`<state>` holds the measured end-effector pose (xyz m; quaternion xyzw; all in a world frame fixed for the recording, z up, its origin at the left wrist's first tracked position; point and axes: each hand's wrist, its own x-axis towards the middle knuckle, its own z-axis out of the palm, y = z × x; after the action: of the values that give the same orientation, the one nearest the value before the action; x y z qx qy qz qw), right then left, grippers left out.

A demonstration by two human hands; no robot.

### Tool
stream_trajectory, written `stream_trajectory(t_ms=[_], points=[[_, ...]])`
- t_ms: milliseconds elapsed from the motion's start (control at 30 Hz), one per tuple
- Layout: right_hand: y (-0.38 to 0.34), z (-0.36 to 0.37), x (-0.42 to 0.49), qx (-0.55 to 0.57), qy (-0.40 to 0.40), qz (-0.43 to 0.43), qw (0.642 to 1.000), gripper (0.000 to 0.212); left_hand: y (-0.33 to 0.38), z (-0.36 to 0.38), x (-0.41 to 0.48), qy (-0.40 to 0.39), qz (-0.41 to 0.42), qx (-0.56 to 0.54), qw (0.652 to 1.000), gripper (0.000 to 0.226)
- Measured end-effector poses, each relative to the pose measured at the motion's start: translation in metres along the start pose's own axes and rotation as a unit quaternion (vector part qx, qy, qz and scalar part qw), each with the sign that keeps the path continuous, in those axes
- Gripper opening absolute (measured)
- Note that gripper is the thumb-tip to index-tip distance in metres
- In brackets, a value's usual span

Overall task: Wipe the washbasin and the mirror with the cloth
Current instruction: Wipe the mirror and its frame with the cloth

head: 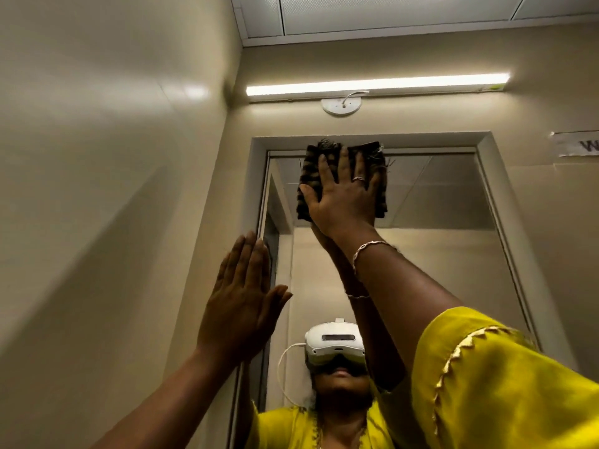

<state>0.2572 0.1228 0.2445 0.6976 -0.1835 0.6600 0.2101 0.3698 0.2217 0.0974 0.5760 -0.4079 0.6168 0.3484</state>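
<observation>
1. The cloth (308, 176), dark with tan stripes, is folded into a thick pad and lies flat against the top of the mirror (437, 205). Its upper edge overlaps the frame (486, 139).
2. The pad is close to square, so no clear long axis shows. Its frayed edge points up, with loose threads at the top and the right corner. The stripes on its left part run roughly across.
3. The right hand (340, 202) presses the cloth to the glass with the palm. Its fingers are straight, spread apart and pointing up, and the thumb reaches to the cloth's left edge. It wears a ring (359, 178), and there is a bracelet (369, 251) at the wrist.
4. The left hand (240, 299) is lower, at the mirror's left edge, well apart from the cloth. It is flat and holds nothing, with fingers straight, together and pointing up, and the thumb out to the right. Whether it touches the frame I cannot tell.
5. A yellow sleeve (502, 384) covers the right upper arm.
6. The mirror reflects the person, who wears a white headset (334, 345).
7. A lit tube light (376, 84) runs across the wall above the mirror, and a paper label (577, 144) is at the right
</observation>
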Motion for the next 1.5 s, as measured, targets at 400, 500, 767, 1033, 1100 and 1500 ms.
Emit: stream_trajectory(t_ms=[400,500,767,1033,1100,1500], points=[[-0.052,0.007,0.009,0.011,-0.058,-0.078,0.995,0.061,0.002,-0.004,-0.001,0.021,0.006,0.001,1.0,0.07],[-0.051,0.005,0.012,0.002,-0.073,-0.106,0.992,0.06,0.003,-0.005,0.0,0.015,0.011,0.008,1.0,0.074],[-0.022,-0.001,-0.002,-0.001,-0.07,-0.167,0.983,0.059,0.006,-0.008,0.003,0.001,0.016,0.018,1.0,0.08],[0.03,-0.013,-0.009,0.004,-0.055,-0.152,0.987,0.059,0.008,-0.012,0.005,-0.005,0.037,0.045,0.998,0.081],[0.048,-0.016,-0.01,0.003,-0.049,-0.141,0.989,0.059,0.009,-0.014,0.005,-0.007,0.037,0.041,0.998,0.081],[0.167,-0.046,-0.003,-0.043,-0.058,-0.055,0.996,0.059,0.004,-0.008,0.003,-0.015,0.038,0.062,0.997,0.084]])
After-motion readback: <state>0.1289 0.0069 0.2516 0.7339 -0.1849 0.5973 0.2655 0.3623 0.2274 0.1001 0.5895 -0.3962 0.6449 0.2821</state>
